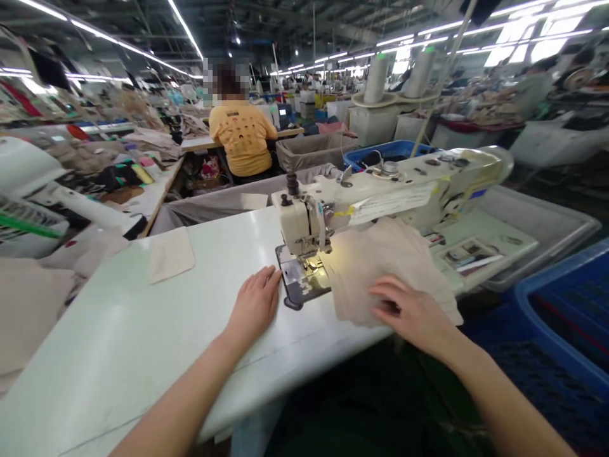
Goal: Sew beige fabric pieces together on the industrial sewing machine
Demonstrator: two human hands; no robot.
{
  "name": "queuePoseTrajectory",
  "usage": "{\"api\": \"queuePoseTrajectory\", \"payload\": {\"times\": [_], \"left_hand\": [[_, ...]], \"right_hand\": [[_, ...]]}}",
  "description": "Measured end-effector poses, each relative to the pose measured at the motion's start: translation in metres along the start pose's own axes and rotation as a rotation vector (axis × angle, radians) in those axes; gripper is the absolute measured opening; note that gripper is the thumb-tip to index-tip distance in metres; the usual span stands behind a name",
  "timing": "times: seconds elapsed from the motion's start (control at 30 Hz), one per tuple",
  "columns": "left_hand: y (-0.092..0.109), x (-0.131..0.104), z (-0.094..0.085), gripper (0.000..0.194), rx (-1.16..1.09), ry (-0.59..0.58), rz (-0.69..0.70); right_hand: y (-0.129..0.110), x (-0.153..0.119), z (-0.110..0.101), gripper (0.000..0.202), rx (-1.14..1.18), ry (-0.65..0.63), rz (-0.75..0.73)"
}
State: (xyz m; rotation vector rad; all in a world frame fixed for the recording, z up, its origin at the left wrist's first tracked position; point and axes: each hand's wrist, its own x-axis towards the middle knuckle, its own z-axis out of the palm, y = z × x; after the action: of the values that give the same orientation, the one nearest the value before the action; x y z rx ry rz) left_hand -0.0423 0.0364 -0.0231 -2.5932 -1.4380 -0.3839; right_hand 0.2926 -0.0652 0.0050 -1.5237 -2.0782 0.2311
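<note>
My left hand [257, 298] lies flat on the pale table [209, 330], palm down, just left of the metal needle plate [304, 285], with nothing in it. My right hand [404, 308] is over the front part of a fanned stack of beige fabric pieces [385, 260], its fingers bent and apart, with a gap between thumb and fingers. The white sewing machine [304, 216] stands behind both hands, and its lamp lights the needle area. One beige fabric piece [172, 255] lies by itself on the table's left part.
Blue crates [537, 298] stand at the right edge. A grey bin [566, 219] is behind the machine's right end. Ahead, a person in a yellow shirt [242, 136] sits with back turned. A white machine part [90, 203] and more fabric [28, 304] are at the left.
</note>
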Motion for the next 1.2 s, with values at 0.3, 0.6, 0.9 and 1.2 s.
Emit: {"api": "queuePoseTrajectory", "payload": {"times": [0.3,0.6,0.9,1.2], "left_hand": [[-0.002,0.003,-0.006,0.037,-0.115,0.084,0.053],[0.09,0.014,-0.045,0.057,-0.439,-0.024,0.503],[0.071,-0.032,-0.054,0.058,-0.453,-0.255,0.392],[0.039,-0.093,-0.057,0.056,-0.372,-0.057,0.204]], "right_hand": [[0.009,0.002,-0.005,0.013,0.127,-0.101,-0.041],[-0.041,0.001,-0.004,0.022,-0.012,-0.03,-0.474],[-0.013,-0.021,-0.002,0.067,0.095,-0.09,-0.492],[-0.015,-0.029,0.029,0.042,-0.01,-0.098,-0.493]]}}
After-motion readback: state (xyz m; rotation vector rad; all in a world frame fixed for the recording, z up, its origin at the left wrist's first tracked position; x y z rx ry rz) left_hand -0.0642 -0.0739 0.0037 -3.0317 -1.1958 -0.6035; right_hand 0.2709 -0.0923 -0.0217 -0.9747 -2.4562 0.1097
